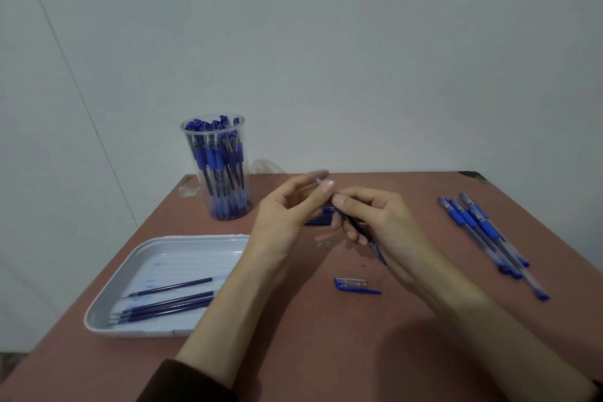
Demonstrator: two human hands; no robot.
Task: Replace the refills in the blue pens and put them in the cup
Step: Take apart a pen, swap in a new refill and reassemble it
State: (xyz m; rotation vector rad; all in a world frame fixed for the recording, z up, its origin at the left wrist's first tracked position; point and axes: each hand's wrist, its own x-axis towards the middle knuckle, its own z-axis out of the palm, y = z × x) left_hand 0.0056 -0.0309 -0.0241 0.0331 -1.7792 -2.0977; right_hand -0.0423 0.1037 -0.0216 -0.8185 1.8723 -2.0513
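1. Left hand (287,212): thumb and forefinger pinch the tip end of a blue pen (359,228); the other fingers are loosely spread.
2. Right hand (385,225): fingers curled round the same pen's barrel, held above mid-table.
3. Any print on the barrels is too small to read.
4. Clear cup (222,173) is packed with blue pens, upright near the table's (326,352) far left edge.
5. White tray (163,254) lies along the left edge and holds loose refills (169,300).
6. Pen cap (354,285) lies alone, just near of the hands.
7. Spare pens (489,235) lie in a row toward the right edge.
8. Bare tabletop shows between tray and spare pens, under the forearms.
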